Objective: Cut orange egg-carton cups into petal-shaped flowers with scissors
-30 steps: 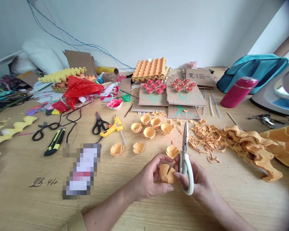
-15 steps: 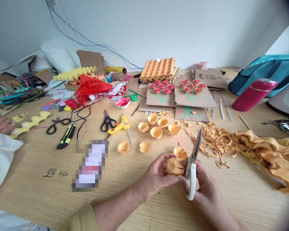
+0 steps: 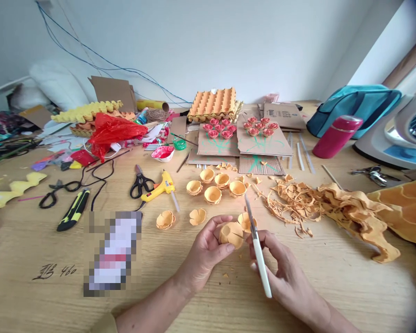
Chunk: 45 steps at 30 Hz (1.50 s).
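Note:
My left hand (image 3: pixel 204 252) pinches an orange egg-carton cup (image 3: pixel 230 234), turned bottom side towards me, with a slit in its side. In my right hand (image 3: pixel 284 268) are white-handled scissors (image 3: pixel 260 259), their blades pointing up and away, just right of the cup. Behind the blades a cut cup (image 3: pixel 245 223) rests on the table, partly hidden. A single petalled cup (image 3: pixel 197 216) and a nested pair (image 3: pixel 165 220) lie left of it. Several more cups, among them one cup (image 3: pixel 212 195), sit farther back.
Carton scraps (image 3: pixel 298 203) and torn egg-tray pieces (image 3: pixel 360 212) spread over the right side. A yellow glue gun (image 3: pixel 162 187), black scissors (image 3: pixel 140 182) and a utility knife (image 3: pixel 73 210) lie left. Red flowers on cardboard (image 3: pixel 218 145), a pink bottle (image 3: pixel 337 136) and stacked egg trays (image 3: pixel 213 104) stand behind.
The view has swung right, and the other person's hand at the left has left the picture. My right hand has turned the scissors edge-on and drawn slightly away from the cup.

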{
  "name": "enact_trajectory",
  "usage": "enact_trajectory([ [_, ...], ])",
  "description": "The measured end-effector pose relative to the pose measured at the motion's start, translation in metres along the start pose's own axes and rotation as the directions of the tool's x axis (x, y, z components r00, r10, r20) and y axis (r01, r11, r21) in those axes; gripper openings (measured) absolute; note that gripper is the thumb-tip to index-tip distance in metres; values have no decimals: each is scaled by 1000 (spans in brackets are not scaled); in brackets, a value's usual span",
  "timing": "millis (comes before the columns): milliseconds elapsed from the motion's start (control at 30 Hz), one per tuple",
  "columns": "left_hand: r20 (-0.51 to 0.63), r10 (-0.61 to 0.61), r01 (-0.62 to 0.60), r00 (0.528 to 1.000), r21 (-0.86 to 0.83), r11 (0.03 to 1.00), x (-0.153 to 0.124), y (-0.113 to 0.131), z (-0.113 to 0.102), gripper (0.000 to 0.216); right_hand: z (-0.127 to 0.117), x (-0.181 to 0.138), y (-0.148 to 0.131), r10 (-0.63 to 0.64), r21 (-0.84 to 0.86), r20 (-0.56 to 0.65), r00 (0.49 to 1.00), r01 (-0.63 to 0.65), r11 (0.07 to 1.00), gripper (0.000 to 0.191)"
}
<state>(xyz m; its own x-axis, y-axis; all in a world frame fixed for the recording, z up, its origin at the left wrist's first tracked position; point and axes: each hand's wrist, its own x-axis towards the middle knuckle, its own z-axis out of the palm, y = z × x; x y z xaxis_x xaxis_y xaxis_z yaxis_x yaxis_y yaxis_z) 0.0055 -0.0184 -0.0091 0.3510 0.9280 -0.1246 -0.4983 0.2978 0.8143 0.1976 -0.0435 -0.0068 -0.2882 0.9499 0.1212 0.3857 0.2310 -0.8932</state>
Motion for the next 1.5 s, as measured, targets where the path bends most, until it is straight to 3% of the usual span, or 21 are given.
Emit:
enact_trajectory([
  [167,-101,68,-70,993,-12,997,2,9,-2,47,-3,4,-2,-18,-151,80,997,30,988,23],
  [400,-133,109,-115,985,-34,993,2,12,-4,44,1,7,-2,-81,-231,133,988,111,967,23],
  [800,-89,153,-148,984,64,987,0,9,-3,39,0,7,-6,-90,-267,164,982,132,955,18],
  [1067,-104,179,-165,978,130,978,-2,6,1,37,1,5,-1,-192,-290,145,971,227,930,21],
  [1300,-90,151,-143,984,90,986,-4,5,3,35,1,4,1,-198,-321,163,967,242,916,32],
  [1500,-38,139,-137,990,50,989,-4,5,0,34,-1,5,-3,-208,-280,170,963,250,927,28],
])
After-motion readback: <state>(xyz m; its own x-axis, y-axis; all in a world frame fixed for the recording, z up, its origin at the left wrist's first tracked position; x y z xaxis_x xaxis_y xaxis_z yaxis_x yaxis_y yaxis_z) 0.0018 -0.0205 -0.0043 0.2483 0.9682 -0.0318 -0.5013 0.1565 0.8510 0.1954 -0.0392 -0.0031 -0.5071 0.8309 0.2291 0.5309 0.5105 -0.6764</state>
